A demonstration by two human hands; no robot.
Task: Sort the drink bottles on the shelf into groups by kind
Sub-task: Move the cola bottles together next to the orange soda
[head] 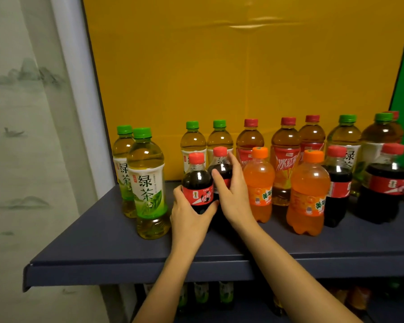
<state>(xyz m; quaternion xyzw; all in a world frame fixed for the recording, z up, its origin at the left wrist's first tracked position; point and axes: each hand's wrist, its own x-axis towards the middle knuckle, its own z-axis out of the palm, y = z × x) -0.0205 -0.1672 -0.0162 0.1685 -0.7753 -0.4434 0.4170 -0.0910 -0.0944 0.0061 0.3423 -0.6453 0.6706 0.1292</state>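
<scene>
L hand (191, 215) grips front cola bottle (197, 183) low round its label; R hand (234, 194) curls round second cola bottle (222, 168) just behind. Both upright, touching, mid-left on blue shelf (91, 248), btwn green tea bottles (147, 183) & orange soda bottle (259, 183).

This looks like a shop, or a room fitted out as one. A dark blue metal shelf (103, 241) of the store-rack kind carries many sealed drinks standing in rows, several of each brand: green tea bottles (149, 183), iced tea bottles (286, 159), orange soda bottles (307, 194) and cola bottles (383, 183). A yellow back panel (219, 66) stands behind them. Under the shelf's front edge, more bottles (201, 293) stand in the dimness. Past its left edge hangs a curtain (21, 113) printed with an ink landscape.
</scene>
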